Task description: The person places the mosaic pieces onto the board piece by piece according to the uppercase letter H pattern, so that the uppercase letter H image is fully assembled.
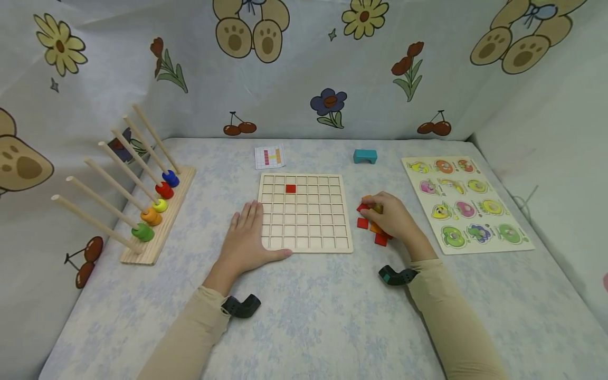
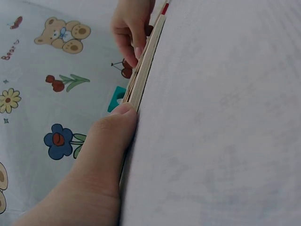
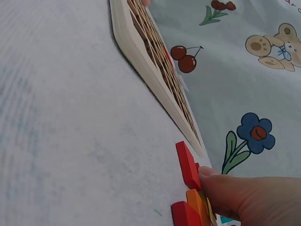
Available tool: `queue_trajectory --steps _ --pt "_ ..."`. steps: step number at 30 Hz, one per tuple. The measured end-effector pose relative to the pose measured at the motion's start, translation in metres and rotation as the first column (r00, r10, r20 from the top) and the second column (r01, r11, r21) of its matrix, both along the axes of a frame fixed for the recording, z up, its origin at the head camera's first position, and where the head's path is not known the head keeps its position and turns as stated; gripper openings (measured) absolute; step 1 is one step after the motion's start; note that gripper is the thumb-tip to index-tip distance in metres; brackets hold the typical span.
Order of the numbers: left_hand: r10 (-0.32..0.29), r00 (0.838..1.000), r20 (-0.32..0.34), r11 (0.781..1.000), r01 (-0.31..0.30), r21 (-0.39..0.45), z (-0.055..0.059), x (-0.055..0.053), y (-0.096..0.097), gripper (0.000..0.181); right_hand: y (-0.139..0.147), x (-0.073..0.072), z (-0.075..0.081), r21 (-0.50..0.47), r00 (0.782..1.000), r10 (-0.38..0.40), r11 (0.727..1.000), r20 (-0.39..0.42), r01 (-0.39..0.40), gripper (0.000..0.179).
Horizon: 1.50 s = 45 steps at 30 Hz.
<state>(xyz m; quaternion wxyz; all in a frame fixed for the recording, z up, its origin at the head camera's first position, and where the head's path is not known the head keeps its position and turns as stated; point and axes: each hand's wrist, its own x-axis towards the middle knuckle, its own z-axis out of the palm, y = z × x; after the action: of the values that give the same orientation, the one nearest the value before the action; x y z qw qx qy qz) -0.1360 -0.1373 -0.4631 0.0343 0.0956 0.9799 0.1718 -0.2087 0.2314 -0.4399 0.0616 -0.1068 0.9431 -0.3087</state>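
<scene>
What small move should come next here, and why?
Probably, the right hand should lift one of the loose red and orange tiles toward the wooden grid board: its fingers are at those tiles, only one red tile sits in the grid, and the left hand rests against the board's left edge.

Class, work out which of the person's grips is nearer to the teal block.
Right: the right grip is at the coloured tiles, in front of the teal block; the left grip is farther off, at the left edge of the grid board.
</scene>
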Motion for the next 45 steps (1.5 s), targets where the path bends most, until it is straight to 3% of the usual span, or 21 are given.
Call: queue_trajectory --steps 9,17,24,34,45 --pt "0.001 1.000 0.004 1.000 -0.001 -0.005 0.000 0.000 -0.001 0.145 -0.002 -0.001 0.002 0.004 0.999 0.031 1.000 -0.025 -0.031 0.031" --pt "0.000 1.000 0.004 1.000 0.000 -0.001 -0.001 -0.002 -0.001 0.145 -0.003 -0.002 0.005 -0.024 0.999 -0.001 1.000 0.053 0.002 0.025" --pt "-0.001 1.000 0.002 1.000 0.001 -0.009 0.000 -0.002 -0.001 0.145 -0.011 -0.010 0.009 -0.085 0.997 -0.023 0.996 0.071 0.029 0.022" --pt "0.002 1.000 0.004 1.000 -0.002 0.004 0.000 -0.001 -0.001 0.145 -0.058 -0.024 0.018 -0.182 0.998 0.033 0.983 0.047 -0.024 0.017" --pt "0.005 1.000 -0.005 1.000 -0.005 0.012 -0.002 -0.002 -0.001 0.146 -0.118 -0.035 0.014 -0.215 0.992 0.118 0.971 0.052 -0.104 0.014"
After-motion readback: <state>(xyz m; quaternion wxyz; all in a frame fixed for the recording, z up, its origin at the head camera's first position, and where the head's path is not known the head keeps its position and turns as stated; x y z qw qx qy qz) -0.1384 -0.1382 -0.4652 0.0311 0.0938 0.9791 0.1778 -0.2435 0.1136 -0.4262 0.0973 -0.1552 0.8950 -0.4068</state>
